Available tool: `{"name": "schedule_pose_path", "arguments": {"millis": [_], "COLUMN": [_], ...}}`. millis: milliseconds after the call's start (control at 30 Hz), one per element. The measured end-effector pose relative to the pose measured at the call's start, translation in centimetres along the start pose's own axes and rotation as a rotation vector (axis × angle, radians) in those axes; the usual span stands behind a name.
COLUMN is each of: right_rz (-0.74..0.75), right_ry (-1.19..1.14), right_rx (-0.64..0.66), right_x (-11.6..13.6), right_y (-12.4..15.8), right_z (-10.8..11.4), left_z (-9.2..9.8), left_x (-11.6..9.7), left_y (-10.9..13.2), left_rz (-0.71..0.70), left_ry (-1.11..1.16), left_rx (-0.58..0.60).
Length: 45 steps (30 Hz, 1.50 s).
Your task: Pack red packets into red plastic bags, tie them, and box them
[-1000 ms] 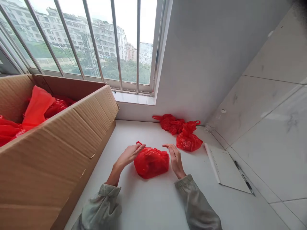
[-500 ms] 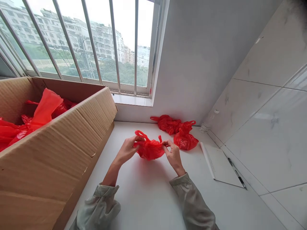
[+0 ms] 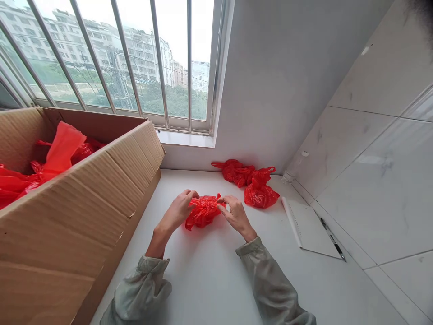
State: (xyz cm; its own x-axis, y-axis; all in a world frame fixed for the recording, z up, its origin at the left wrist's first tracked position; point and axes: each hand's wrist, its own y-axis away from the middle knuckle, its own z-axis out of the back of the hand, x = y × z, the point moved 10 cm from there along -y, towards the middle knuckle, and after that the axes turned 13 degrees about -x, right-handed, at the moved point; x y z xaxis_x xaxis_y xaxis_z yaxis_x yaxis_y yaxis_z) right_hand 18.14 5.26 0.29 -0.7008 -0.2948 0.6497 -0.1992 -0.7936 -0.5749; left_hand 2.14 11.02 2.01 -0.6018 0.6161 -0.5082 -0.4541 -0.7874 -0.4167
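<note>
A red plastic bag [image 3: 205, 212] lies on the white tabletop in front of me, its top gathered to a crumpled centre and a flap spreading to the left. At its left edge is my left hand [image 3: 178, 210], thumb and fingers apart and bent over the plastic. From the other side my right hand [image 3: 236, 214] reaches in, with a gap between thumb and forefinger beside the gathered top. The fingertips of both hands are at or touching the plastic. What the bag contains is hidden.
Behind are a filled, tied red bag [image 3: 261, 196] and more crumpled red bags [image 3: 234, 171] against the wall. A cardboard box [image 3: 111, 180] with red bags [image 3: 62, 146] inside stands left. On the right lie a notebook [image 3: 311, 230] and a pen [image 3: 333, 239]. A barred window is beyond.
The red bag has come down onto the table and slightly left, its raised handle loops sinking. My fingers have loosened from the loops. The view has shifted slightly.
</note>
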Motion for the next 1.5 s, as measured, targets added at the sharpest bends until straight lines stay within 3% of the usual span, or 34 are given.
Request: {"name": "schedule_pose_path", "arguments": {"millis": [167, 300, 433, 533, 633, 733, 800, 900, 1000, 1100, 1167, 1233, 1367, 1500], "right_rz": [-0.096, -0.170, -0.219, -0.263, -0.318, -0.374, -0.376, -0.324, -0.210, -0.149, -0.170, -0.208, -0.342, -0.457], "right_ry": [0.172, 0.113, 0.061, 0.041, 0.035, 0.078, 0.150, 0.175, 0.031, -0.032, -0.033, -0.072, -0.237, -0.317], "right_rx": [0.087, 0.146, 0.174, 0.179, 0.222, 0.366, 0.406, 0.276, 0.239, 0.390, 0.419, 0.359, 0.139, -0.074], "right_x": [-0.2, -1.2, -2.5, -3.7, -5.3, -6.6, -6.8, -5.0, -1.6, 0.3, 0.1, -0.4, -2.0, -3.6], "right_y": [-0.1, 0.4, -0.1, -0.6, -0.5, 0.7, 0.9, -0.2, -0.9, 0.1, 0.4, -0.1, -1.4, -1.6], "right_z": [-4.3, -5.2, -3.7, -1.4, 1.3, 3.2, 4.2, 4.7, 2.1, -1.8, -2.5, -1.4, 2.8, 6.3], "left_z": [-2.6, -4.1, -3.7, -2.0, 0.4, 2.2, 2.9, 2.8, 0.2, -2.6, -2.9, -1.8, 2.0, 2.8], "left_x": [-0.5, 0.4, 1.4, 2.5, 4.6, 5.7, 4.8, 0.7, -4.0, -4.7, -4.1, -4.0, -3.6, -2.3], "left_y": [0.3, 0.7, 0.5, 0.4, 0.9, 2.0, 2.2, 1.6, 1.5, 1.7, 1.5, 1.2, 0.4, 0.2], "left_rz": [-0.056, -0.022, 0.016, 0.060, 0.215, 0.353, 0.351, 0.177, -0.069, -0.124, -0.107, -0.099, -0.037, 0.122], "left_ry": [0.016, -0.081, -0.082, -0.076, -0.143, -0.217, -0.236, -0.120, 0.016, -0.105, -0.141, -0.028, 0.243, 0.524], "left_rx": [0.012, 0.099, 0.108, 0.094, 0.088, 0.135, 0.129, 0.057, 0.118, 0.210, 0.219, 0.171, 0.008, -0.021]}}
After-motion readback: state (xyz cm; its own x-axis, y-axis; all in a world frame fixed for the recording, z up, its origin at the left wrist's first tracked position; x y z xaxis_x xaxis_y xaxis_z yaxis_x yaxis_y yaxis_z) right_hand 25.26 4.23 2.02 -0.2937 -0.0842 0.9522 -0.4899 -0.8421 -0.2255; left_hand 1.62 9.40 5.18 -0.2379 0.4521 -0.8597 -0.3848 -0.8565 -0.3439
